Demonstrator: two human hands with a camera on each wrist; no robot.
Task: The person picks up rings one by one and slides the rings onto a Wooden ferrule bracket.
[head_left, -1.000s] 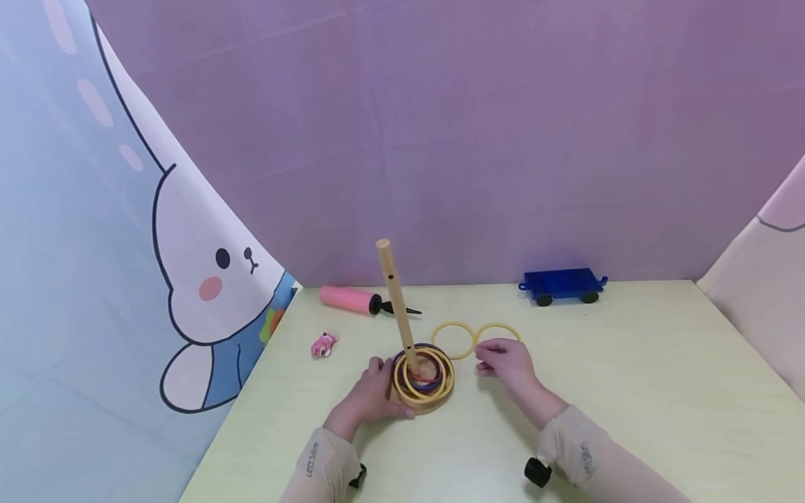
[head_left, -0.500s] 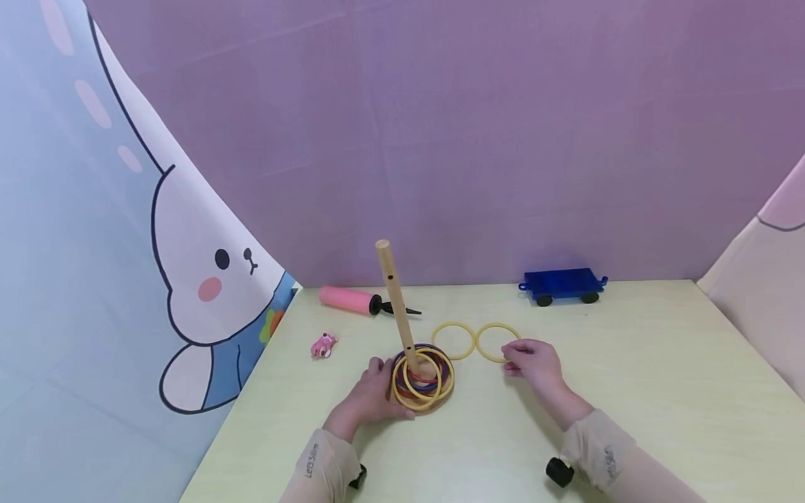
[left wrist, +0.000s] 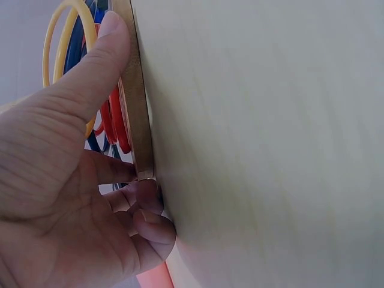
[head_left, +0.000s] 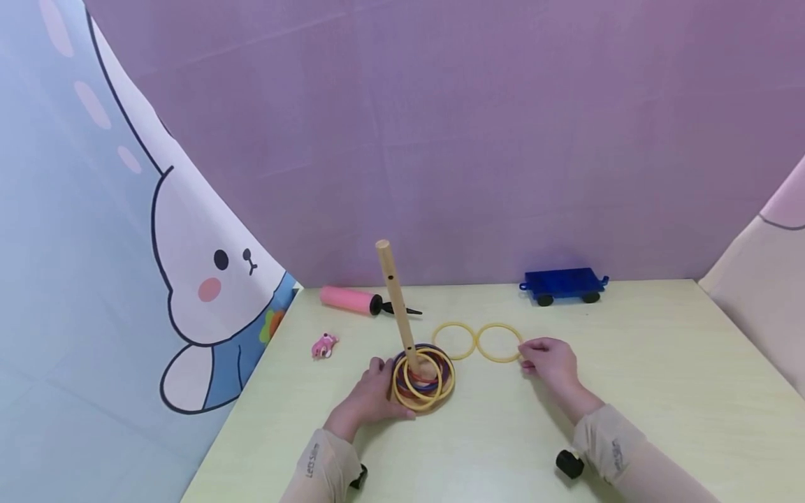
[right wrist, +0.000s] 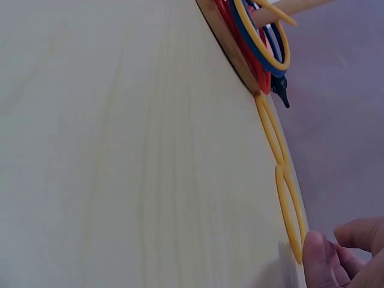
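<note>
A wooden ring-toss stand (head_left: 396, 300) stands upright on the table, its post leaning left in the head view. Around the foot of the post lie several yellow, blue and red rings (head_left: 448, 381). My left hand (head_left: 371, 395) grips the edge of the round wooden base (left wrist: 139, 114), thumb on one side and curled fingers on another. Two yellow rings lie flat side by side: a left ring (head_left: 454, 323) and a right ring (head_left: 499, 360). My right hand (head_left: 550, 363) is at the right ring's right edge, fingers loosely bent; whether the fingertips touch it is unclear.
A pink hand pump (head_left: 347, 299) with a black nozzle lies behind the stand. To the left is a small pink toy figure (head_left: 323, 346). A blue toy wagon (head_left: 563, 283) stands at the back right, near the purple backdrop (head_left: 503, 140).
My right hand has moved right, from the point between the two loose yellow rings to the right ring's outer edge. Those rings stay in place. My left hand keeps its grip.
</note>
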